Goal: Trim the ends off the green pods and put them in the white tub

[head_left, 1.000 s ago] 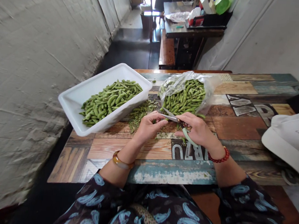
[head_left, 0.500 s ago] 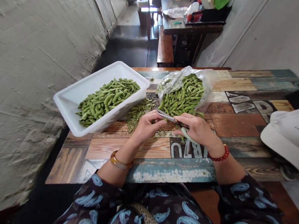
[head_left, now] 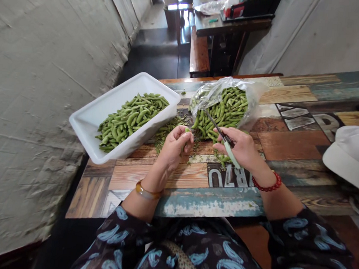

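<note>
Between the thumb and fingers of my left hand (head_left: pixel 176 143) is a green soybean pod (head_left: pixel 187 129), mostly covered by the fingers. My right hand (head_left: pixel 239 146) grips a pair of scissors (head_left: pixel 232 154) by pale green handles, the blades pointing up and left over the pods. A clear plastic bag (head_left: pixel 254 99) of soybean pods (head_left: pixel 221 111) lies open just beyond both hands. To the left, a white plastic tub (head_left: pixel 102 103) holds a heap of pods (head_left: pixel 131 120). Small green trimmings (head_left: pixel 163 138) are scattered between tub and bag.
All this rests on a patchwork-patterned wooden table (head_left: pixel 151 176). A white cap (head_left: pixel 352 152) sits at its right side. Behind stand a bench (head_left: pixel 200 55) and another table (head_left: pixel 206 27) with a black tray (head_left: pixel 254 12). A rough wall (head_left: pixel 37 77) runs along the left.
The scissors have moved away from my left hand and now point farther up over the bag. My hands are farther apart. The view has shifted slightly.
</note>
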Action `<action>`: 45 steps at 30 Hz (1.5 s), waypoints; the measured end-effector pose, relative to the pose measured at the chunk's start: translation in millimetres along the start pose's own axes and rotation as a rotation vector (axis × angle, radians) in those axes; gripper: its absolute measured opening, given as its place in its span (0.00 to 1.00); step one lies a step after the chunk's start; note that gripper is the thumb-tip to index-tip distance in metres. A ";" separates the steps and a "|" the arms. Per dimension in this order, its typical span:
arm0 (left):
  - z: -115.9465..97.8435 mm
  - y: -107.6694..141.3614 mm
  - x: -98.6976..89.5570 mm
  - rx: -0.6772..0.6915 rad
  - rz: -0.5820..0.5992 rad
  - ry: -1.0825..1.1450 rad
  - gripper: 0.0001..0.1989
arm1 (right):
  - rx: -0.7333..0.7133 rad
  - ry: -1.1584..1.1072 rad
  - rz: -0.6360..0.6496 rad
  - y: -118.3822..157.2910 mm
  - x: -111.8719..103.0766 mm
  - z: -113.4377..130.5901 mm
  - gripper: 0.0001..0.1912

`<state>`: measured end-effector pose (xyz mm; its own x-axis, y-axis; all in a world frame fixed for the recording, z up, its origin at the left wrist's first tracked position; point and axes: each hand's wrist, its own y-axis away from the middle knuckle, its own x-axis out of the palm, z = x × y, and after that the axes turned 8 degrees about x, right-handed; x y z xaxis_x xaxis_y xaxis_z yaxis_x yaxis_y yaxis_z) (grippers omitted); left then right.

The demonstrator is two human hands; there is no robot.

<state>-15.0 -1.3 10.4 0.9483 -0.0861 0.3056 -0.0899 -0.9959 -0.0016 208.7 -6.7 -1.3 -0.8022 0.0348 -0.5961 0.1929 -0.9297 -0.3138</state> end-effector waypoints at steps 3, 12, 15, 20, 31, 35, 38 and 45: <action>-1.7 -0.4 -0.3 -0.058 -0.007 0.129 0.18 | -0.053 0.053 0.002 1.2 2.3 -2.9 0.23; -3.6 0.7 -1.0 -0.083 -0.032 0.288 0.18 | -0.108 0.100 0.043 3.0 6.4 -4.3 0.23; -4.9 1.3 -1.2 -0.101 -0.028 0.285 0.18 | -0.106 0.094 0.046 3.4 7.6 -4.4 0.23; -4.8 1.8 -1.4 -0.135 -0.008 0.294 0.20 | -0.102 0.107 0.053 4.1 9.4 -5.3 0.23; 4.3 7.9 9.7 -0.121 0.034 0.325 0.19 | -0.081 0.062 0.166 6.2 14.6 5.3 0.27; 9.9 10.7 14.1 -0.147 0.101 0.301 0.18 | -0.101 0.055 0.148 6.0 15.7 9.9 0.24; 13.0 12.2 15.7 -0.173 0.136 0.311 0.18 | -0.115 0.072 0.149 5.1 14.6 10.8 0.24; 16.4 14.5 17.4 -0.183 0.177 0.343 0.18 | -0.129 0.105 0.149 5.6 14.6 11.5 0.26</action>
<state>5.3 -17.7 0.0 0.7599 -0.2110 0.6148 -0.3241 -0.9429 0.0771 191.6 -15.6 -3.3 -0.6973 -0.0556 -0.7146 0.3813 -0.8730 -0.3041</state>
